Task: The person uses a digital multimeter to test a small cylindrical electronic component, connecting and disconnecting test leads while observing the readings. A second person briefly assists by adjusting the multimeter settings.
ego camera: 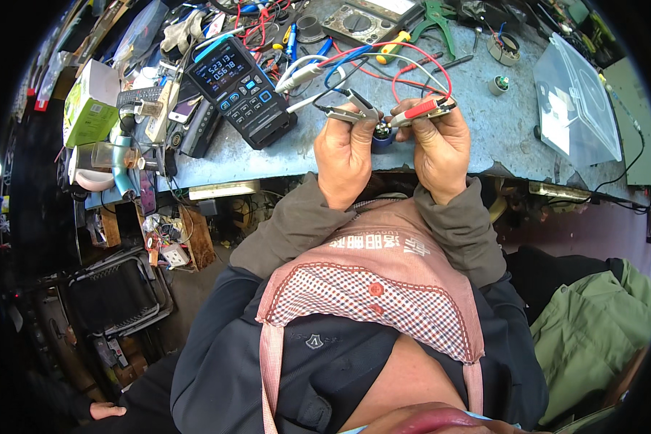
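My left hand (345, 154) grips black-and-grey test clips (352, 111) joined to black and blue leads. My right hand (441, 146) is closed on a red-and-white test clip (420, 110) with red and white leads. The tips of both meet over a small round part with a blue base (381, 140) near the bench's front edge; whether metal touches metal cannot be told. To the left lies a black handheld meter (241, 89) with a lit display and blue-edged keys, a white cable plugged into its side.
The blue bench top (483, 135) also bears an analog multimeter (358, 23), green pliers (435, 24), a yellow-handled screwdriver (393, 48), a small white round part (498, 85) and a clear plastic box (575, 103). Tangled leads and tools crowd the back left. Another person's hand (107, 410) shows bottom left.
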Demonstrator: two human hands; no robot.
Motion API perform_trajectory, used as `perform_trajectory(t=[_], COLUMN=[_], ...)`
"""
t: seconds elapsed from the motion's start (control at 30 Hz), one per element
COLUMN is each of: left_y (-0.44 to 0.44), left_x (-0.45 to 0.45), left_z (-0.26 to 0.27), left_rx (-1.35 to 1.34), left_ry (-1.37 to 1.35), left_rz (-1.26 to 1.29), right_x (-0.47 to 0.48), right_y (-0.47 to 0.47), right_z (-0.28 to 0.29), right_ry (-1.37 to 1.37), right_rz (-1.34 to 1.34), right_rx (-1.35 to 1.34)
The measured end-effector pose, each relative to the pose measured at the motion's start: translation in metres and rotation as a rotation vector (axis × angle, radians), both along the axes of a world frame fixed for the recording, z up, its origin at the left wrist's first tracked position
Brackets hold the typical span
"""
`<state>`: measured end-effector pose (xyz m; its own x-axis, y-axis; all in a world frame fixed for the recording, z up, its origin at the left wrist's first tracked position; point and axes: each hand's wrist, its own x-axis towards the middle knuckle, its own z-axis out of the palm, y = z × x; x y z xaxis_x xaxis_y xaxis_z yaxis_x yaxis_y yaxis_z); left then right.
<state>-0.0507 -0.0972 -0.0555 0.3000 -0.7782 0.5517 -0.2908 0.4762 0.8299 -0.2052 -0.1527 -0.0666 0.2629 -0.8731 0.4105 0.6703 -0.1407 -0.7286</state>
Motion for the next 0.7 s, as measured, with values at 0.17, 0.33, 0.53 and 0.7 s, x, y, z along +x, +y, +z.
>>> perform_trajectory(t=[0.17, 0.33, 0.53, 0.7], left_y=[-0.0004, -0.0002, 0.0010, 0.0019], left_x=[-0.0008, 0.0000, 0.0001, 0.0012], left_z=[0.0005, -0.0009, 0.0017, 0.0046], left_rx=[-0.021, -0.025, -0.023, -0.001], left_ry=[0.018, 0.031, 0.011, -0.033], left_rz=[-0.005, -0.020, -0.018, -0.002], right_x=[-0.0003, 0.0000, 0.0001, -0.0006], right_y=[-0.0007, -0.0002, -0.0003, -0.0010], right_z=[-0.0014, -0.0001, -0.0004, 0.0000], right_ry=[0.002, 0.004, 0.005, 0.005], right_rz=[-0.003, 0.001, -0.002, 0.013], right_rx=[-0.010, -0.008, -0.009, -0.015])
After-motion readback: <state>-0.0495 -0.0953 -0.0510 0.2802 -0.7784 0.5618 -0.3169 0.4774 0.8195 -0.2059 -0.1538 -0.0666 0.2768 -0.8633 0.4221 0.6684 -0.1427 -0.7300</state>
